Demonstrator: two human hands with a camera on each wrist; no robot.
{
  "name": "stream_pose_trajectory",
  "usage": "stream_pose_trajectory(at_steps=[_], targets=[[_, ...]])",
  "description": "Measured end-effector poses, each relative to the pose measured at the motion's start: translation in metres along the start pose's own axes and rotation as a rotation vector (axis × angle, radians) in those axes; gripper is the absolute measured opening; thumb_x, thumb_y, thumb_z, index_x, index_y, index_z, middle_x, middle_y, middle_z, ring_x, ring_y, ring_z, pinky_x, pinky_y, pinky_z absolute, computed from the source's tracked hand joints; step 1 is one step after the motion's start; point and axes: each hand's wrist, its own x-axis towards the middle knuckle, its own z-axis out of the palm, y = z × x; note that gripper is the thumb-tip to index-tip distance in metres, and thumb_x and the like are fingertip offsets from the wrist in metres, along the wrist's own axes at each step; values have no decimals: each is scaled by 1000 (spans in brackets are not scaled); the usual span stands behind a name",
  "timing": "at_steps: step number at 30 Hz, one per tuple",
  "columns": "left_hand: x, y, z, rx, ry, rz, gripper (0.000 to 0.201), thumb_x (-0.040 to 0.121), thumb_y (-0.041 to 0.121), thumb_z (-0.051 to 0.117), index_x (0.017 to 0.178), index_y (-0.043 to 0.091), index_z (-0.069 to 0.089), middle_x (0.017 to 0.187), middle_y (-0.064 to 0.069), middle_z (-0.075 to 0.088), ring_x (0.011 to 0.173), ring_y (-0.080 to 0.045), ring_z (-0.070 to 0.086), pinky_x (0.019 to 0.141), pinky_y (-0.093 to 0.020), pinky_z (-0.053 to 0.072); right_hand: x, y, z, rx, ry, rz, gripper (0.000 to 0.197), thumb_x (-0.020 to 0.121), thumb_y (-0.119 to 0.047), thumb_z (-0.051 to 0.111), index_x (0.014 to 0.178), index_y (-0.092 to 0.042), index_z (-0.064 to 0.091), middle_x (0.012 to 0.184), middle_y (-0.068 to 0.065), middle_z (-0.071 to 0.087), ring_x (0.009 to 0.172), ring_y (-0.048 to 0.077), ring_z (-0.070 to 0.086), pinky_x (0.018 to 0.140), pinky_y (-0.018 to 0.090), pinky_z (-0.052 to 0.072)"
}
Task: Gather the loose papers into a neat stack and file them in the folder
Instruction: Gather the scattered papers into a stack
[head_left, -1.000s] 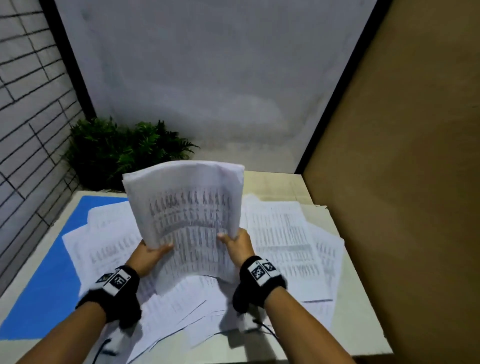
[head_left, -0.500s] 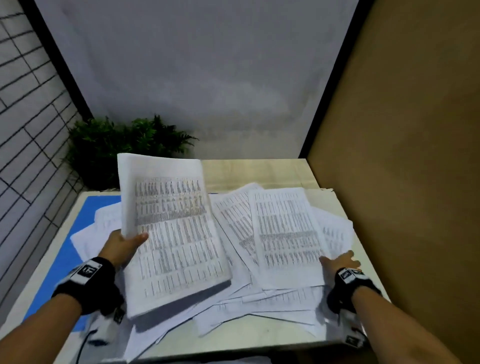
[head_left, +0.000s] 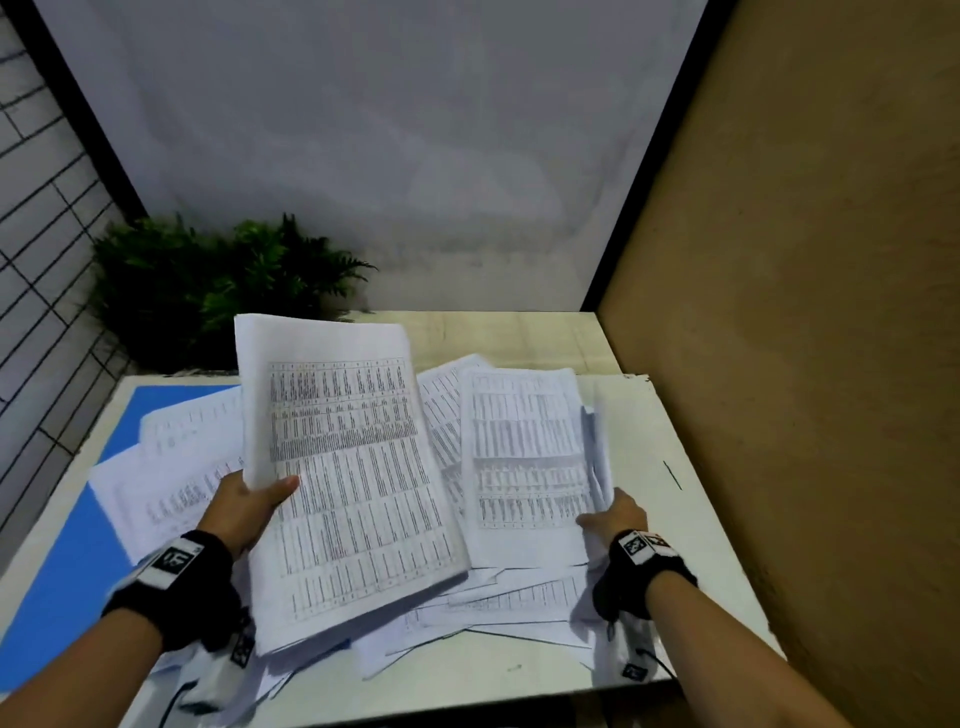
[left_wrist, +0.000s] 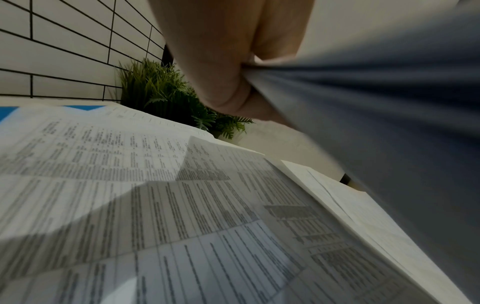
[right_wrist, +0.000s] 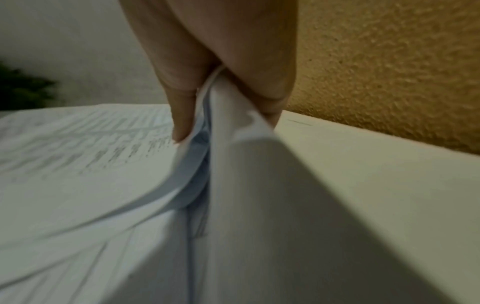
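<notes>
While the left hand (head_left: 244, 506) pinches a thin bundle of white printed sheets (head_left: 343, 483) by its side edge and the right hand (head_left: 615, 517) grips more floppy white pages (head_left: 524, 452), the light, bendy paper is best held at its edges, above the loose pile (head_left: 498, 603) under both hands.

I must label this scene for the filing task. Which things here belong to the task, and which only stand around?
Belong to the task:
- stack of papers, held by the left hand
- sheets at the right, edge gripped by the right hand
- loose papers on the table
- blue sheet under them, perhaps the folder

Only standing around:
- green plant
- brown panel
</notes>
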Motion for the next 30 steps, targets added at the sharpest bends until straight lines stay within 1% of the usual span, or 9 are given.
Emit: stream_pose_trajectory(at_steps=[3,6,10,15,20,23,26,28,30], targets=[[3,-3,-2,-11,9,-22,34,81,13,64,108,-7,57,104,-26,64,95,-38,61,87,-46,45,4,-6,-6,47,-59,80,57,81,-16,67,127,7,41,132,24,51,118,37,53,94,38,44],[8,-4,-8,-2,3,-26,29,80,14,66,102,-3,59,104,-28,64,98,-41,61,92,-55,45,10,-9,-21,74,-67,62,48,82,-12,65,120,11,49,121,25,58,108,37,57,86,36,46],[13,-2,-10,-19,1,-20,28,81,14,65,105,0,59,106,-24,64,99,-38,61,95,-53,44,16,-13,-44,139,-27,-69,38,83,-5,61,116,10,54,100,21,60,91,33,57,81,36,46],[16,-3,-3,-69,-37,-23,28,83,11,62,107,-2,59,108,-23,64,97,-33,61,92,-44,45,1,-31,-64,42,234,-205,31,91,-5,43,120,4,47,116,33,57,106,46,54,82,41,43],[15,-5,11,-115,-96,-27,23,85,5,58,106,-3,60,109,-24,62,94,-30,59,87,-37,42,-26,-44,-94,-16,273,-339,29,88,3,44,114,3,57,109,33,62,101,45,56,78,36,42],[10,-10,12,-122,-97,-48,20,85,7,58,103,-2,60,105,-23,63,88,-29,60,84,-36,43,-48,-55,-147,113,402,-351,31,89,0,45,116,-3,59,105,27,64,93,36,57,76,33,35],[11,-9,14,-128,-73,-55,26,86,8,57,108,-6,58,102,-20,61,86,-27,58,81,-36,41,-70,-64,-204,230,515,-450,23,88,-9,49,106,-1,61,88,17,57,84,22,48,71,33,35],[11,-5,16,-153,-78,-55,28,86,8,57,109,-7,57,106,-23,62,87,-28,57,82,-37,42,-83,-70,-220,340,524,-519,17,89,-2,49,101,3,60,89,18,56,81,14,48,63,22,39],[10,9,22,-183,-108,-40,27,85,7,58,109,-6,57,111,-25,61,88,-28,58,84,-37,42,-91,-73,-219,483,478,-527,12,90,0,48,98,0,58,91,15,57,69,6,52,49,8,39]])
